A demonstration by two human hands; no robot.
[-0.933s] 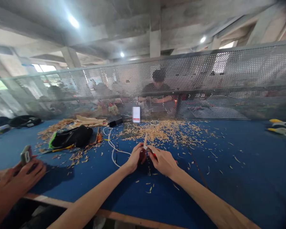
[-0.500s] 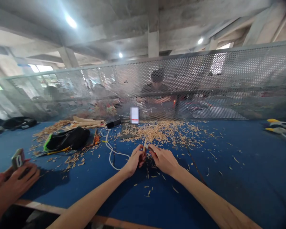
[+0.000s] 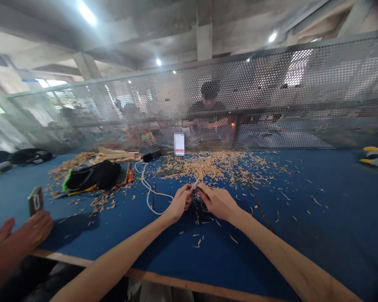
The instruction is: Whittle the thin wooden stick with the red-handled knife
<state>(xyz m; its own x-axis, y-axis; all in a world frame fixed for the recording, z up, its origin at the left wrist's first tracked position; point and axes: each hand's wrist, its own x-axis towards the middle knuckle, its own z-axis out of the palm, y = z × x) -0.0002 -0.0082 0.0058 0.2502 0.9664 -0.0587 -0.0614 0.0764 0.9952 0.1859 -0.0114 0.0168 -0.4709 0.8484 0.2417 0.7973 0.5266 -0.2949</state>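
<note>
My left hand (image 3: 179, 204) and my right hand (image 3: 218, 201) meet over the blue table (image 3: 318, 235), fingertips together. Between them they pinch a small pale wooden sliver (image 3: 194, 185), only its tip showing. A red-handled tool shows in earlier frames under my right hand; here it is hidden. A heap of pale wood shavings (image 3: 214, 167) lies just beyond my hands, with loose chips scattered around them.
A white cable (image 3: 149, 191) loops left of my hands. Further left lie a black bag (image 3: 93, 176) and wood strips (image 3: 115, 156). Another person's hand (image 3: 17, 241) holds a small device (image 3: 35, 200). A phone (image 3: 179, 144) leans on the perforated metal screen (image 3: 271, 96); yellow-handled tools (image 3: 374, 156) lie far right.
The sliver stood taller between my fingers before; now only a short tip shows. My hands stay together. The other person's hand at left has shifted, opening slightly around the device.
</note>
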